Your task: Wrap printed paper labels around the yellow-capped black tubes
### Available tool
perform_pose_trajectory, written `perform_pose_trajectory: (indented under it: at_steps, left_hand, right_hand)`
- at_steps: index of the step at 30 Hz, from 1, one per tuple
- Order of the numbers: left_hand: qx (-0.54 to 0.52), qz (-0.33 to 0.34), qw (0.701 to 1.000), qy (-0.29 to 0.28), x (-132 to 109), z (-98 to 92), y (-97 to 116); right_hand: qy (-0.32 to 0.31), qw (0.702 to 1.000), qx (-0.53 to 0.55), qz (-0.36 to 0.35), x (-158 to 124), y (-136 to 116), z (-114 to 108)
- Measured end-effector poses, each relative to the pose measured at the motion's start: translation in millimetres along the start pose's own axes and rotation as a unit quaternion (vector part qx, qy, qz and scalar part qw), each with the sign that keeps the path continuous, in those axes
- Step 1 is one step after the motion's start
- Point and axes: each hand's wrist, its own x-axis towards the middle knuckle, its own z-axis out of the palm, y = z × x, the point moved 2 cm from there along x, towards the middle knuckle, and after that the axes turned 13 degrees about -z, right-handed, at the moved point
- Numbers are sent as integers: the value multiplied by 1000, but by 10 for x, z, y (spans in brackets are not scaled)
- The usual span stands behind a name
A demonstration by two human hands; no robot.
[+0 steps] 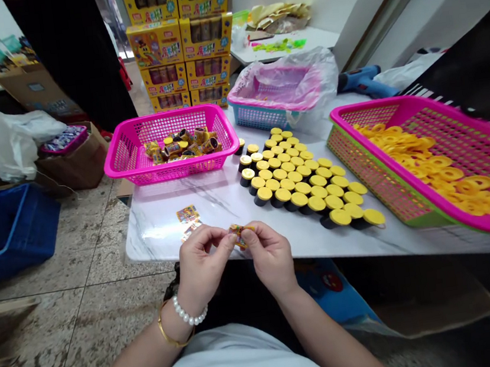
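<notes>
My left hand (pixel 206 261) and my right hand (pixel 270 255) meet at the front edge of the table, each pinching a side of a small yellow printed wrapper (pixel 239 236). Its exact form is partly covered by my fingers. Just beyond my left hand, flat printed labels (pixel 187 214) lie on the marbled white table (pixel 155 218). Several black cups with yellow lids (pixel 288 183) stand in slanted rows to the right of my hands. At the back left, a pink basket (pixel 172 171) holds a pile of yellow wrapped cups (pixel 184 145).
On the right, a pink basket (pixel 423 103) contains yellow rings (pixel 439 165). A plastic-lined basket (pixel 259 116) and a blue tool (pixel 364 81) sit at the back. Stacked yellow boxes (pixel 183 42) rise behind the table. A blue bin (pixel 9 230) stands on the floor at left.
</notes>
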Motion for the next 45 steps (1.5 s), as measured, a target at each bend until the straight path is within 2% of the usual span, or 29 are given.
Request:
perform_pose_trajectory:
  at_steps: [3, 6, 11, 14, 16, 18, 19, 21, 23, 25, 27, 30, 33, 35, 37, 39, 41, 42, 43, 45]
  left_hand:
    - [41, 36, 998, 11, 11, -24, -29]
    - [58, 46, 997, 21, 48, -52, -42]
    - [36, 45, 998, 30, 74, -69, -16]
    - [18, 26, 999, 21, 69, -93, -14]
    - [4, -12, 1000, 20, 77, -131, -37]
    - [-29, -59, 998, 20, 97, -179, -74]
    - [-51, -84, 995, 18, 110, -202, -93]
    - [-109, -129, 986, 15, 138, -241, -124]
    - [-175, -169, 970, 4, 165, -263, -136]
    - [-231, -204, 951, -16, 188, -264, -128]
    - [-262, -242, 933, -41, 205, -253, -110]
    - [-285, -292, 911, -63, 219, -238, -90]
    - [-298, -310, 897, -99, 237, -232, -80]
    - [-303, -316, 891, -124, 260, -233, -85]
    - [-318, -320, 882, -138, 295, -235, -98]
    - [-341, -325, 870, -146, 337, -224, -114]
    - [-366, -337, 854, -153, 373, -194, -130]
    - [-378, -344, 845, -156, 387, -173, -135]
    - [-389, -350, 837, -158, 396, -149, -136]
    - [-407, -357, 825, -162, 406, -98, -127]
  right_hand:
    - [-36, 996, -62, -50, 31, -47, -17]
    - [-66, 978, -154, -127, 80, -107, -41]
    - [-75, 951, -207, -219, 115, -192, 0]
    - [-99, 941, -209, -246, 158, -240, 2]
    - [-116, 927, -226, -275, 225, -272, -56]
    - [-87, 892, -302, -324, 316, -288, -167]
    - [-58, 862, -365, -346, 364, -281, -230]
    - [-9, 784, -504, -362, 449, -226, -333]
    - [-4, 716, -603, -350, 502, -133, -382]
    - [-21, 685, -643, -342, 516, -46, -382]
    - [-40, 679, -644, -350, 502, 11, -355]
    - [-72, 691, -621, -362, 489, 71, -307]
    - [-71, 719, -594, -353, 513, 120, -306]
    - [-54, 752, -563, -338, 531, 120, -338]
    - [-32, 809, -498, -311, 533, 69, -380]
    - [-10, 896, -364, -254, 513, -23, -408]
    - [10, 973, -164, -162, 473, -115, -393]
    - [17, 992, -61, -109, 450, -152, -362]
    - [21, 998, 29, -59, 427, -181, -319]
    - [20, 990, 141, 15, 391, -210, -220]
